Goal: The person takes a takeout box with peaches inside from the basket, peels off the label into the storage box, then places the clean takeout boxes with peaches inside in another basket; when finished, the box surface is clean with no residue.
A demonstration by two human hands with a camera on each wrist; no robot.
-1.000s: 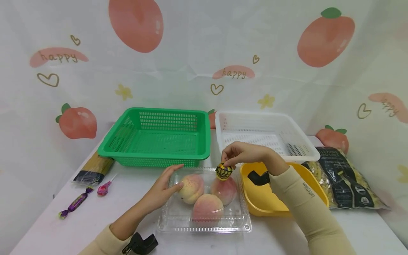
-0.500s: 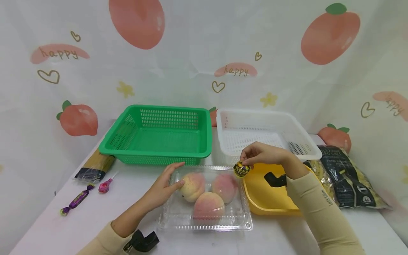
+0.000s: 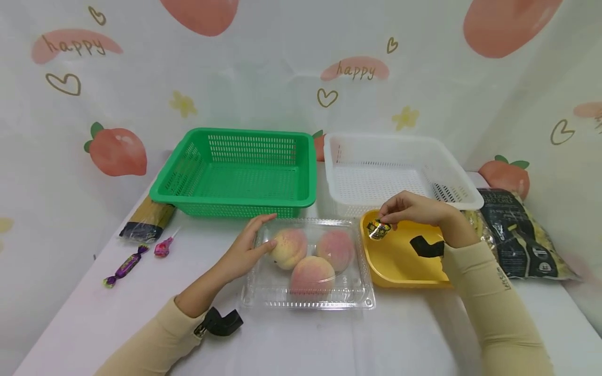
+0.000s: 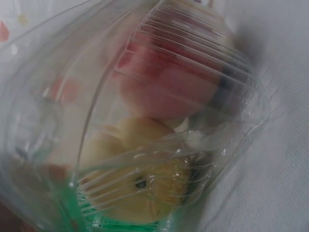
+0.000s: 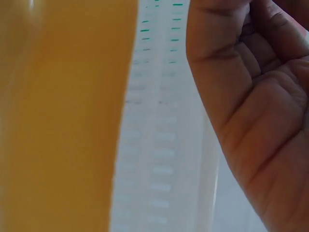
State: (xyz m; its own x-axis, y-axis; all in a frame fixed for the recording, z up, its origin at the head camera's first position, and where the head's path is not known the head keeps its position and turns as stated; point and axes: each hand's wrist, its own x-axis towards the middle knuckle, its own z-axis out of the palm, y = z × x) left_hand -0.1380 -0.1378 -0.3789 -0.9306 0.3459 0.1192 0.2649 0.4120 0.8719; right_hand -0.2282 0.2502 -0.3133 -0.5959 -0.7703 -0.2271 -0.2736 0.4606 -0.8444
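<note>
One white table (image 3: 338, 342) fronts fruit-printed cloth (image 3: 263, 89), right hand (image 3: 411, 209) pinching a round label (image 3: 378, 230), left hand (image 3: 246, 248) spread against a clear box (image 3: 273, 286).

Rm nearside of clamshell (image 3: 291, 304); tub (image 3: 400, 266) blocks R (grn bskt (image 3: 230, 201) behind).

Beige sleeves (image 3: 494, 308), the right one lettered, end beside black wrist pieces (image 3: 223, 322).

Up at the person's head, one camera looks forward and down over the white table (image 3: 324, 344); the left wrist's peers closely through the clear rectangular plastic box (image 3: 264, 290), the right wrist's closely past the rounded yellow plastic basin (image 3: 400, 263), both shared with the head view
</note>
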